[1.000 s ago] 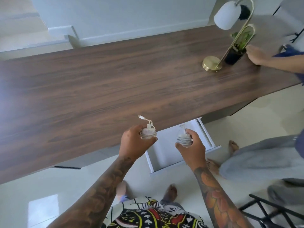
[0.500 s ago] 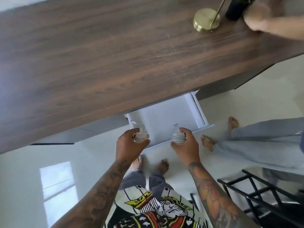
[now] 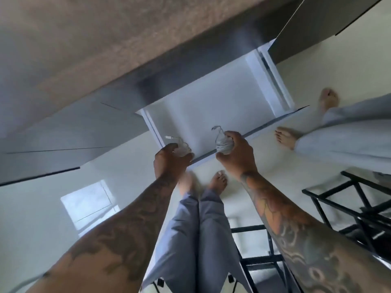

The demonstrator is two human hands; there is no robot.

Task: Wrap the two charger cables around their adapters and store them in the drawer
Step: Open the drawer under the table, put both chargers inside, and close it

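Left hand (image 3: 169, 160) grips wrapped charger (image 3: 181, 147), right hand (image 3: 237, 154) grips second charger (image 3: 223, 144). Both over the open white drawer (image 3: 211, 106) under the tabletop (image 3: 105, 39).

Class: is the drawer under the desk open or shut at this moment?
Open. The drawer is pulled out from under the desk, its white floor showing; nothing visible lies inside.

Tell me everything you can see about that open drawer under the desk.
The drawer is white inside and looks like painted board, with a flat bare floor, raised side walls and a rail along its right side. It is pulled out from under the brown wooden desktop, its front edge nearest the person. The left hand and right hand each hold a wrapped charger over the front part of it: the left charger and the right charger. Nothing visibly lies inside it yet.
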